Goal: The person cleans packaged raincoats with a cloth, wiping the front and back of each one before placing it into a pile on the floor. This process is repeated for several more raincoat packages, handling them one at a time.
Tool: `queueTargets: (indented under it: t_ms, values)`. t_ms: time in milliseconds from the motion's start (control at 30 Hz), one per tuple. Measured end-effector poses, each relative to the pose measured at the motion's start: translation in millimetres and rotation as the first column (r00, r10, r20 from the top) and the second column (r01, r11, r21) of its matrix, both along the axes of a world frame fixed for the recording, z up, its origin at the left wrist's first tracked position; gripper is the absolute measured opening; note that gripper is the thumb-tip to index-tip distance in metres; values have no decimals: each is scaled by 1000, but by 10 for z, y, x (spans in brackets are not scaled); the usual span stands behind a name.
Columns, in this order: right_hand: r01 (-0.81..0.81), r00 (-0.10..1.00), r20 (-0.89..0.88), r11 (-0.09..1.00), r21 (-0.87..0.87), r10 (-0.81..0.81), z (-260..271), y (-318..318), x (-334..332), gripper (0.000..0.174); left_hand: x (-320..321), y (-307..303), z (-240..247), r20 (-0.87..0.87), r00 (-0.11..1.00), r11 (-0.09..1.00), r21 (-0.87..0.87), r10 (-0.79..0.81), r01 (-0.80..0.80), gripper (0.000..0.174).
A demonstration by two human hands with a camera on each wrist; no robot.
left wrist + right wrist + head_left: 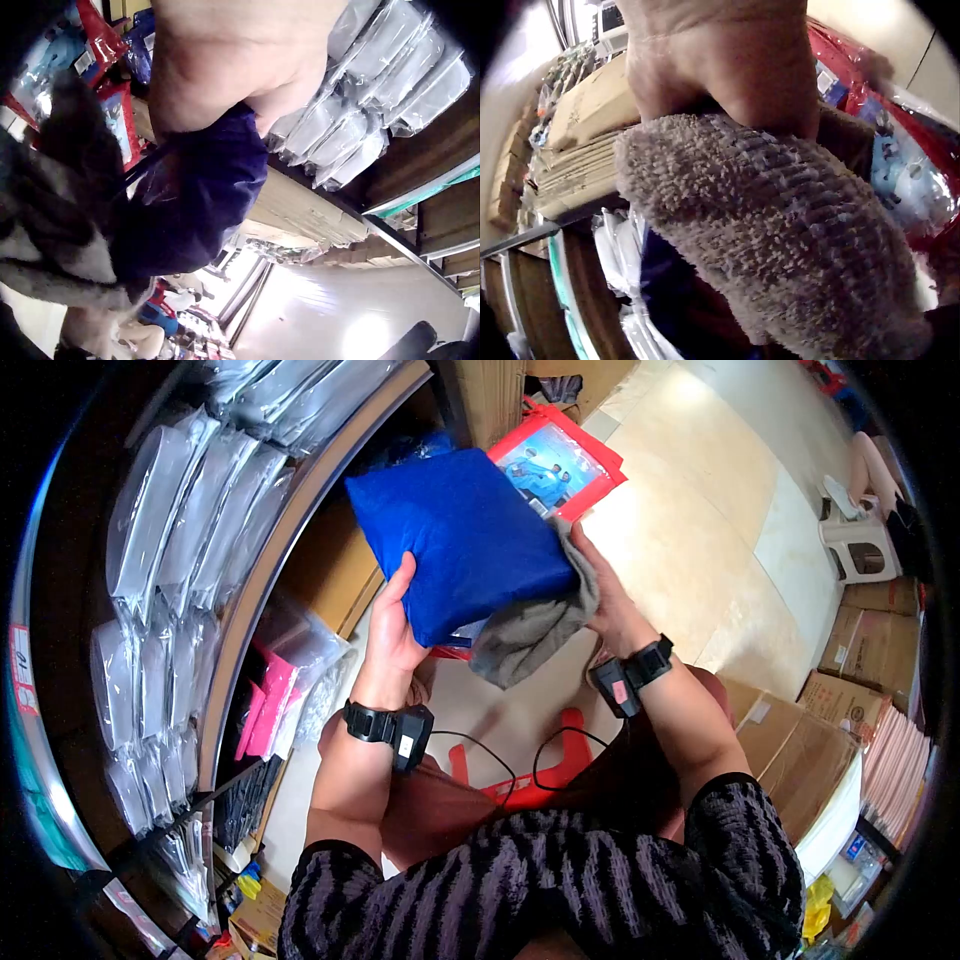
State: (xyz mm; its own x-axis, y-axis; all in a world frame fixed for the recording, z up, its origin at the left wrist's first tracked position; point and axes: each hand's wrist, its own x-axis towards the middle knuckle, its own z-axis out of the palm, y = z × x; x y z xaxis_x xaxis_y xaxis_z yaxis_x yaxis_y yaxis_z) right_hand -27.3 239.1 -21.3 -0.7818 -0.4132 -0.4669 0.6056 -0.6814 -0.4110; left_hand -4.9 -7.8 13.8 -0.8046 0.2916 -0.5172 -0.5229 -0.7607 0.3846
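One blue pack (470,540) is between two hands at the upper middle of the head view. The left hand's (398,628) grip is closed on the pack, thumb over its edge, fingers hidden beneath; the right hand's (610,600) grip pinches one grey cloth (530,645), which lies against the pack's lower right side. Beyond is one red bag (595,485) and, farther, one white stool (850,534) at upper right. The right wrist view shows the cloth's shaggy pile, unseen in the head view; only the left wrist view shows a round glow (367,337) at lower right.
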Motion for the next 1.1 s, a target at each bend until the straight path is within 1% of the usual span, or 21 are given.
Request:
queueTargets:
  t_ms: [33,67,200,300,400,433,467,500,533,567,600,633,667,767,800,833,900,933,1033,1067,1100]
  values:
    - [24,1000,-15,999,22,-23,82,20,-21,46,-9,-16,15,27,1000,1000,-24,-5,6,53]
    - [-16,1000,-20,999,33,16,197,60,-66,39,-7,-25,20,53,999,999,-47,-9,12,53]
    - [18,998,-70,979,202,-4,294,23,-111,33,29,-37,-147,86,995,959,-271,-58,79,52]
    - [27,999,-39,956,293,-16,140,92,-115,31,37,-38,-131,-31,1000,915,-403,0,-13,43]
    - [-15,1000,23,984,177,11,130,252,-175,28,41,-130,-32,-221,968,986,-144,-117,86,43]
    - [-17,1000,1,985,169,17,151,278,-183,28,38,-184,-65,-249,949,948,-297,-195,117,46]
    - [-17,1000,-23,987,162,21,184,306,-195,28,37,-247,-133,-265,924,885,-445,-277,138,49]
    - [-17,999,-44,988,154,24,227,322,-203,27,61,-170,-47,-337,871,785,-613,-359,86,53]
    - [-4,997,-71,987,163,16,276,309,-202,29,86,-93,39,-374,814,643,-766,-445,0,57]
    - [2,998,-57,986,168,8,317,312,-205,29,111,-16,125,-382,767,480,-870,-516,-111,63]
    - [6,999,-42,985,173,1,351,313,-209,30,139,-11,167,-285,730,237,-956,-621,-172,65]
    - [7,1000,-26,984,179,-2,359,305,-213,30,161,-10,186,-161,702,-19,-970,-694,-241,66]
    - [11,999,-36,978,206,-3,316,303,-220,30,157,-4,189,-26,769,-92,-990,-638,-110,67]
    - [22,999,-43,965,261,-11,173,299,-231,30,145,39,156,-186,611,-206,-833,-769,-513,66]
    - [27,999,-28,965,261,-20,164,285,-218,30,95,57,121,-320,490,13,-847,-811,-531,65]
    - [32,999,-14,964,263,-30,163,273,-211,29,108,61,31,-303,460,52,-875,-835,-482,63]
    - [61,998,-40,941,333,-50,197,270,-205,28,138,53,-49,-356,468,222,-922,-809,-318,60]
    - [78,997,-54,927,367,-62,234,279,-197,28,145,33,-46,-367,519,242,-925,-772,-295,59]
    - [-45,977,-122,721,691,177,454,359,-169,31,138,2,47,-393,630,319,-919,-670,-234,56]
    - [69,943,-251,609,790,219,274,427,-175,33,140,14,91,-402,649,350,-912,-646,-216,56]
    - [78,905,-288,542,837,313,299,415,-137,33,142,18,114,-410,669,380,-903,-621,-200,55]
